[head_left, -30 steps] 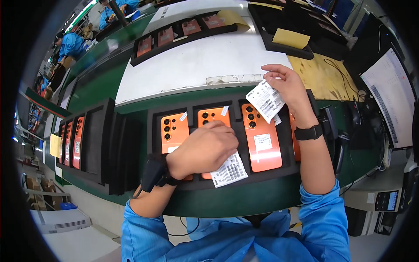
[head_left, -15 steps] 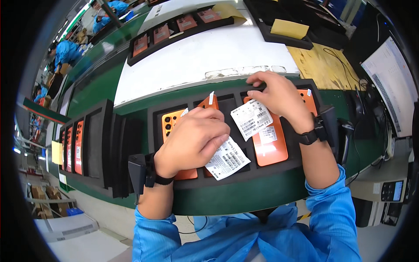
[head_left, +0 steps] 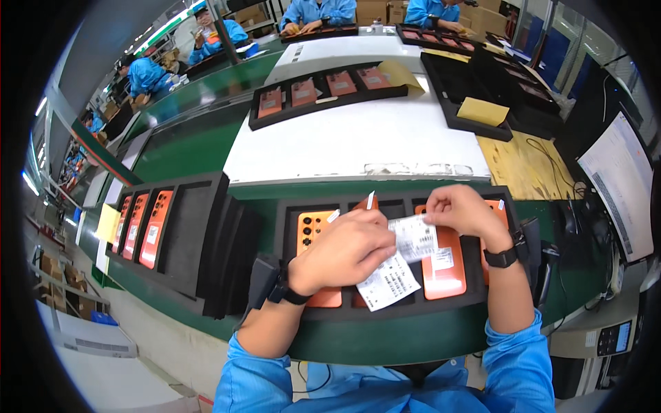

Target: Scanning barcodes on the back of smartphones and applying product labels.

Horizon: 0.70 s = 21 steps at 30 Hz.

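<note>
My left hand [head_left: 348, 249] is closed over the black foam tray [head_left: 475, 296], with a white printed label sheet [head_left: 389, 283] sticking out below its fingers. My right hand [head_left: 460, 212] pinches the upper right corner of a second white label sheet [head_left: 414, 237], slightly blurred, whose left edge reaches my left fingers. Beneath the labels, an orange phone [head_left: 444, 279] lies back up in its slot. A yellow-orange phone [head_left: 306, 224] with black camera rings shows partly left of my left hand. Behind that hand, an orange phone's end [head_left: 366, 204] bears a white tab; its rest is hidden.
Stacked black trays with orange phones [head_left: 157, 230] stand at left. Another phone tray [head_left: 327, 93] lies on the white board beyond. At right are a monitor [head_left: 620, 186], a handheld scanner [head_left: 547, 268] and cables. Several people in blue work at the back.
The view has tilted up, bringing in more of the far benches. My right thumb and fingers, apart before, now pinch the upper label's corner, and that label sits closer to my left hand.
</note>
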{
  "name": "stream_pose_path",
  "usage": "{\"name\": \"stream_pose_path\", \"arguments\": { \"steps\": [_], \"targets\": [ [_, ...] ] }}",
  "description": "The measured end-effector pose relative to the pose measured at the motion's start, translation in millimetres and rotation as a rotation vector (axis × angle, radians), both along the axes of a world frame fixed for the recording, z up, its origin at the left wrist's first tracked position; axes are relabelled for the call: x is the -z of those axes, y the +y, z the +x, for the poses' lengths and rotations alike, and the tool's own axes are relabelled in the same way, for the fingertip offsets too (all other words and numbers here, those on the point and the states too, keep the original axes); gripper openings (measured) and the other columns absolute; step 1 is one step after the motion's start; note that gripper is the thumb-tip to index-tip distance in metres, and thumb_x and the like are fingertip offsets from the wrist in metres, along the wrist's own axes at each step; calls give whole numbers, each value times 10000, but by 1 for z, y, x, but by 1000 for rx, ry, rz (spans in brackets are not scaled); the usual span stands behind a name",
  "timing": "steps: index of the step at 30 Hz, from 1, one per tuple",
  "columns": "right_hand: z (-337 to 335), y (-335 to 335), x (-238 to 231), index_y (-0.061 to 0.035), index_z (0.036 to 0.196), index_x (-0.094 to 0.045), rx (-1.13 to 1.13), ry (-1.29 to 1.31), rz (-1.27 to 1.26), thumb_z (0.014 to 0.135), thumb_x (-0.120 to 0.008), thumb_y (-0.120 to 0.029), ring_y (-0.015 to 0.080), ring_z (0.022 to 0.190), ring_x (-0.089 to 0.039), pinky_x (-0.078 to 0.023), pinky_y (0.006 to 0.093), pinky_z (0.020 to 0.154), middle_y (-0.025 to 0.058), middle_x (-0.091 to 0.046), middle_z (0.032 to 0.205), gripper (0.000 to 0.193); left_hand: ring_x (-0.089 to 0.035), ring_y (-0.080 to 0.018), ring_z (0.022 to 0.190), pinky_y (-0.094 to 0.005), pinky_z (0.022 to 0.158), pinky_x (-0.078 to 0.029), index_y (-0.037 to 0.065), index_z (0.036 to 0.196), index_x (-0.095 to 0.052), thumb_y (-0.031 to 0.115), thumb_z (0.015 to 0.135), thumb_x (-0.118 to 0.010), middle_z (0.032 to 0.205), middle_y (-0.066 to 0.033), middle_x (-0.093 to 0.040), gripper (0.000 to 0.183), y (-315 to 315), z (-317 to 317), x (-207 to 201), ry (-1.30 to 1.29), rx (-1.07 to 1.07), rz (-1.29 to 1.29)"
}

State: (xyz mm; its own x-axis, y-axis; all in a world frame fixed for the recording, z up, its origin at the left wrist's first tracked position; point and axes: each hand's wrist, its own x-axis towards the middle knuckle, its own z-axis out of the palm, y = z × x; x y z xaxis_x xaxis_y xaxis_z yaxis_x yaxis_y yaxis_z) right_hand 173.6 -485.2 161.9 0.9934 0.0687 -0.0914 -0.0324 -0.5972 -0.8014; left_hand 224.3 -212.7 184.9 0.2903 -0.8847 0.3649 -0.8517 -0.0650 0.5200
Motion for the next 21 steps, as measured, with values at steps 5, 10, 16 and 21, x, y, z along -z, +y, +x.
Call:
{"name": "stream_pose_path", "arguments": {
  "steps": [5, 10, 16, 21],
  "targets": [
    [15, 38, 0, -24, 827, -690, 74, -24, 10, 810, -714, -148, 190, 604, -675, -502, 323, 560, 95, -683, 678, 128, -603, -294, 878, -396, 805, -485, 11, 858, -672, 114, 871, -625, 848, -123, -624, 114, 3, 5, -3, 90, 7, -7],
    [29, 60, 17, -39, 803, -692, 188, -370, -275, 782, -685, -170, 347, 701, -670, -528, 424, 672, 153, -676, 708, 133, -596, -321, 857, -432, 760, -475, 16, 832, -663, 132, 859, -639, 842, -133, -621, 121, -5, 8, -3, 99, 9, -27],
    [20, 48, -4, -82, 1275, -632, 281, -389, -201, 925, -660, -262, 206, 606, -669, -516, 341, 606, 102, -691, 675, 395, -623, -293, 838, -374, 762, -499, -15, 849, -668, 63, 868, -624, 827, -142, -637, 92, -1, 2, -3, 108, -148, -74],
    [11, 63, -12, -11, 1196, -666, -164, -247, 524, 967, -651, -202, 85, 778, -575, -492, 256, 712, 18, -691, 852, 298, -618, -344, 677, -387, 609, -475, 6, 858, -667, 114, 910, -628, 731, -168, -618, 126, 2, 9, 1, 125, -600, -223]
  ]
}}
